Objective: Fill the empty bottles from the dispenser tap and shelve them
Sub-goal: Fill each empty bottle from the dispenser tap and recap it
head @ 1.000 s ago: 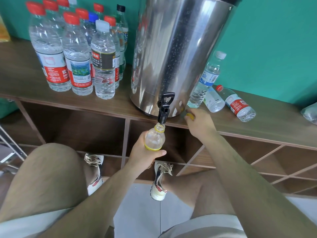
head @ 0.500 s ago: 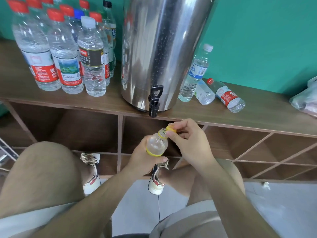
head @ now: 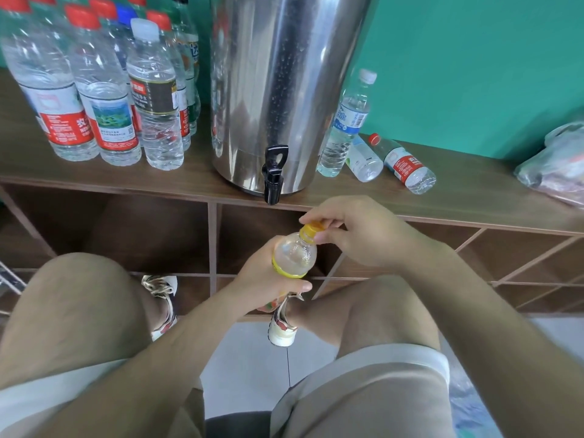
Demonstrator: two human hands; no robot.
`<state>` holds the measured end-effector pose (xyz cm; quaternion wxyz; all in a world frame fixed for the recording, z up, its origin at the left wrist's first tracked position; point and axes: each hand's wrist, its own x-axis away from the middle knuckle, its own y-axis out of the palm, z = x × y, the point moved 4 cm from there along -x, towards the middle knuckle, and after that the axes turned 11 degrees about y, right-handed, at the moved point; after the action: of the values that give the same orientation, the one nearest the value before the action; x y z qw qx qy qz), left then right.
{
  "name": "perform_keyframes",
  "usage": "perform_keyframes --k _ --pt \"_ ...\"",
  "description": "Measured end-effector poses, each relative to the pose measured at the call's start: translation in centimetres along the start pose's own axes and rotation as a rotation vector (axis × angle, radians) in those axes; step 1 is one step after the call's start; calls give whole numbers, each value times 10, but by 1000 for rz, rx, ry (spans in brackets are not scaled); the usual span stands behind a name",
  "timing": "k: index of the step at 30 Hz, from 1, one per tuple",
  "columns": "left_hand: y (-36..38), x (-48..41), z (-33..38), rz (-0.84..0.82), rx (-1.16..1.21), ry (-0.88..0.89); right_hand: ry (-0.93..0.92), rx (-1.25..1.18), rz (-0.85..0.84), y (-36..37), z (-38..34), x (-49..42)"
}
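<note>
Your left hand (head: 268, 281) grips the small bottle (head: 294, 257) low, neck tilted up-right into your right hand (head: 360, 238), whose fingers (head: 328, 216) pinch the yellow cap (head: 311, 230) on its mouth, below the tap (head: 273, 180).

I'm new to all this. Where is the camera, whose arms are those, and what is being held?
No machine here: the camera sits on a person's head and looks down, so you see their own arms and knees. The left hand grips a small clear plastic bottle with a yellow band; the right hand pinches its yellow cap. Behind, a shiny steel dispenser with a black tap stands on the brown wooden shelf top. Capped water bottles stand to its left; to its right one white-capped bottle stands and two small bottles lie down.
</note>
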<state>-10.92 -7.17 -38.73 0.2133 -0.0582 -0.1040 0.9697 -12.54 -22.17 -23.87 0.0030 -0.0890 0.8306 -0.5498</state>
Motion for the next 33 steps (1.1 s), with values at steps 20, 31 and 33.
perform_keyframes --k 20,31,33 --pt "-6 5 20 -46 11 91 43 298 -131 -14 -16 4" --pt "-6 15 40 -161 108 104 -307 467 211 -14 -25 8" --pt "0 14 47 -134 86 114 -206 442 241 -19 -24 6"
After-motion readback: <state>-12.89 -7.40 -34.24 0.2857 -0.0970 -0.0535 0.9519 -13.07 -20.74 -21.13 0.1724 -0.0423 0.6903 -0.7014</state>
